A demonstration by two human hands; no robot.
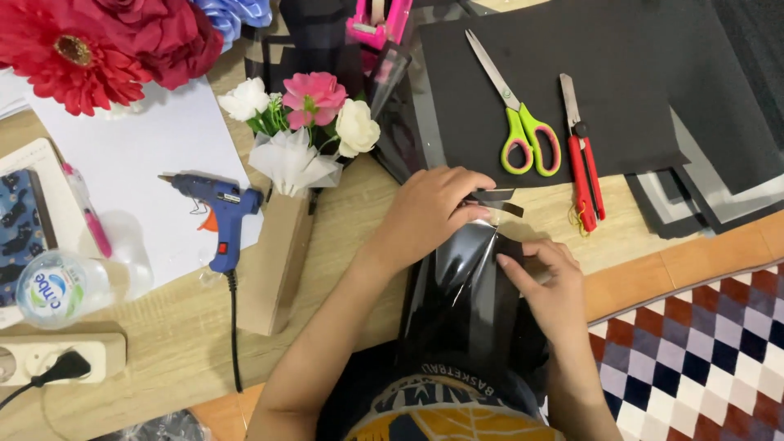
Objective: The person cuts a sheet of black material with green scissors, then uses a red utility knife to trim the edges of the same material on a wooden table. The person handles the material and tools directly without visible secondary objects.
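Left hand [429, 212] and right hand [551, 286] pinch a glossy black wrapping sheet [465, 294], partly folded; green-handled scissors [514, 114] lie unused far right.

You're working at a pale wood-grain table [343, 269] edged in orange, with a checkered floor [702, 351] beside it.

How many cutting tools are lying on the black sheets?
2: green-handled metal scissors on the top black foam sheet, and a red-handled utility knife just right of them, overhanging its front edge. Others may be hidden.
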